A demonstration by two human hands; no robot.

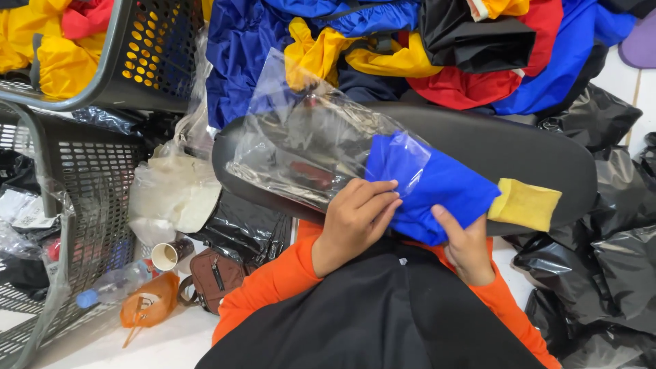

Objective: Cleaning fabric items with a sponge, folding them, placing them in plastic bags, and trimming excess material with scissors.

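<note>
Gripping the mouth of a clear plastic bag [311, 147], the person's left hand [355, 222] is curled, fingers pressed over the film and the near edge of a folded blue garment [437, 188] that sits halfway into the bag. Right hand [468, 246] just beside it, thumb up against the blue cloth's lower edge, fingers tucked under and out of sight; closed on the fabric as far as can be seen. A yellow cuff or band [525, 203] sticks out of the garment's far end, away from the bag. Both hands come out of orange sleeves [273, 283]. Bag and garment lie on a black curved board [519, 147]. Behind the board, a heap of blue, yellow, red and black garments [437, 48]. Off the board's bag end, a crumpled pale plastic bag [174, 191] and two dark mesh baskets [147, 55], the upper one holding yellow cloth. Below that end, on the floor: a paper cup [165, 256], a brown pouch [213, 277], a plastic bottle [113, 283]. Black plastic sacks [601, 253] piled off the board's opposite end.
</note>
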